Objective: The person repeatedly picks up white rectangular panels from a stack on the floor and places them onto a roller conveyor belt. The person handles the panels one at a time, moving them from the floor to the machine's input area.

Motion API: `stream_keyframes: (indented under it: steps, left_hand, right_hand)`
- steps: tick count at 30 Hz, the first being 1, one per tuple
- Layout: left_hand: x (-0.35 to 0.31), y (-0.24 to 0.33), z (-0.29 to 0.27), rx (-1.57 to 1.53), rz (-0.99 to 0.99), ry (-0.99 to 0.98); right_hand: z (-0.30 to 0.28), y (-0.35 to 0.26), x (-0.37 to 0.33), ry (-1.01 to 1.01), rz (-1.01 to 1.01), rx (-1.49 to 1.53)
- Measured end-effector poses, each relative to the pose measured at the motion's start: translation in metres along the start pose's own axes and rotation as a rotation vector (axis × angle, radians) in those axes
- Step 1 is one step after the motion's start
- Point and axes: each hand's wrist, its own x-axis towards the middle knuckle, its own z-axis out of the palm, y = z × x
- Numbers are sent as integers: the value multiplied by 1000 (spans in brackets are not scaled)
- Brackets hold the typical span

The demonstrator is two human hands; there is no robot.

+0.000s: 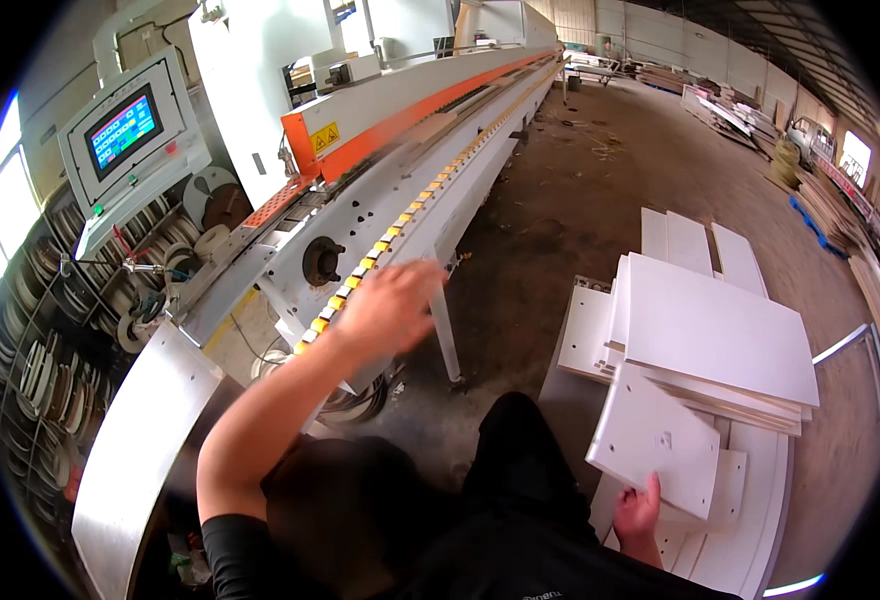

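My right hand (638,512) grips the near edge of a small white panel (657,440) with drilled holes, thumb on top and the other fingers hidden beneath. That panel is tilted over the front of a stack of white boards (715,320). My left hand (392,308) is raised in front of me, by the row of yellow and black rollers (388,238) along the side of a long machine. Motion blurs its fingers, and nothing shows in it; whether it touches the rollers I cannot tell.
A control panel with a lit screen (125,132) stands at the left, above racks of edging rolls (50,390). The machine's orange guard (360,140) runs into the distance. A curved metal plate (145,440) is at lower left. More boards (730,110) lie along the far right.
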Motion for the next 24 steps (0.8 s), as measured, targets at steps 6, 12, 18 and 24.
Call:
stream_keyframes:
  steps: [6,12,18,24]
  left_hand:
    - [-48,144,-4,-11,454,221]
    - [-72,152,-1,259,222,370]
    - [-93,100,-65,396,66,390]
    - [-137,33,-89,450,-163,441]
  right_hand:
    - [126,34,11,-128,16,-67]
    - [254,65,-31,-439,51,-172]
    - [293,96,-16,-964,-20,-296]
    - [280,87,7,-1151,-276,-768]
